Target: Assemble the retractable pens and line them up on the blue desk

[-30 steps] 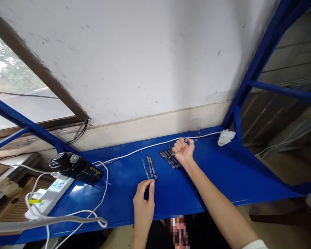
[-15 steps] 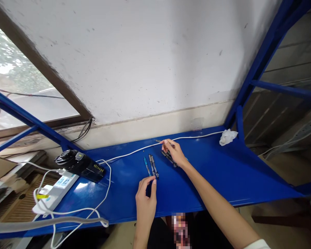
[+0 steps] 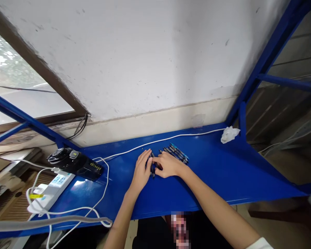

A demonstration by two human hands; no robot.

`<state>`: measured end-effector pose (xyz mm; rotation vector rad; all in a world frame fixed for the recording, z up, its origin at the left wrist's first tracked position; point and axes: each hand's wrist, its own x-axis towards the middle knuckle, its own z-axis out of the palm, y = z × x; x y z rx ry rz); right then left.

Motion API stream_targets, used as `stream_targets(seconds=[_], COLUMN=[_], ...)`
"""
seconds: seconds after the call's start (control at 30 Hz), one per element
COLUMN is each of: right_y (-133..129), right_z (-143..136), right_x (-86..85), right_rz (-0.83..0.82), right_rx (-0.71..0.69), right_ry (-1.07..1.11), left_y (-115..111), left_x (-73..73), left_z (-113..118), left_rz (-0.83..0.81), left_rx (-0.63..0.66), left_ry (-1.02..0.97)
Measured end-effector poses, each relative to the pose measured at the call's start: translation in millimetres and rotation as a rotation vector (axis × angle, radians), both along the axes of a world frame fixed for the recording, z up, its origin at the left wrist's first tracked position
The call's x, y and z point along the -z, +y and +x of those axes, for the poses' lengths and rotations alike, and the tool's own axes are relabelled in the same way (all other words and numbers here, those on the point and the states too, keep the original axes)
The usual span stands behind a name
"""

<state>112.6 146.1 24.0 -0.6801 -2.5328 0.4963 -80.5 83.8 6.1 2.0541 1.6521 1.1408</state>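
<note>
My left hand [image 3: 141, 170] lies with fingers stretched along the left side of dark pens [image 3: 152, 170], partly covering them. My right hand [image 3: 169, 164] reaches in from the other side, index finger and thumb bent round a dark pen that is mostly hidden. Its fingertips almost meet the left hand. Right behind the right hand, a row of several pens [image 3: 178, 153] lies slanted side by side, dark ones with a light blue one at the far edge.
Along the back of the blue tabletop [image 3: 209, 180] runs a white cable [image 3: 134, 150]. A black bottle [image 3: 80, 166] lies by a white power strip [image 3: 52, 190] with looped cords on the left. Crumpled white tissue [image 3: 229, 134] sits at the far right, near a blue frame post [image 3: 242, 121].
My left hand has moved forward from the near ends of the left pens to lie over them. My right hand has come left and nearer, leaving the right-hand row uncovered.
</note>
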Motion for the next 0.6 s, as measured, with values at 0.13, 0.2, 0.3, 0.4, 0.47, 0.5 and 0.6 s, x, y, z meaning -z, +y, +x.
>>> stream_targets(seconds=[0.13,0.2,0.3,0.4,0.47,0.5,0.6], right_y=[-0.4,1.1,6.2,14.5,20.5,23.2,28.7], right_z=[-1.2,-0.3,4.2,12.8,19.7,23.0,30.5], right_x=[0.6,0.0,-2.2,-4.5,-5.0,-4.9,-3.1], right_rz=[-0.045,-0.082,-0.114,-0.095,-0.066,-0.050,-0.008], right_rx=[-0.006,0.000,0.051,0.176,0.260,0.283,0.291], right_ry=[0.003,0.031,0.094,0.115,0.081,0.055,-0.022], left_y=[27.9,32.4,31.5,28.2,26.8,26.3,24.8], left_x=[4.2,6.6,10.5,13.0,13.1,12.6,9.9], left_z=[-10.0,-12.8,-13.9,-11.8,-10.3,-10.0,-10.9], left_rz=[-0.030,-0.035,-0.035,-0.036,-0.039,-0.041,-0.051], left_rx=[0.146,0.173,0.177,0.163,0.158,0.158,0.160], left_ry=[0.039,0.037,0.026,0.023,0.018,0.015,0.025])
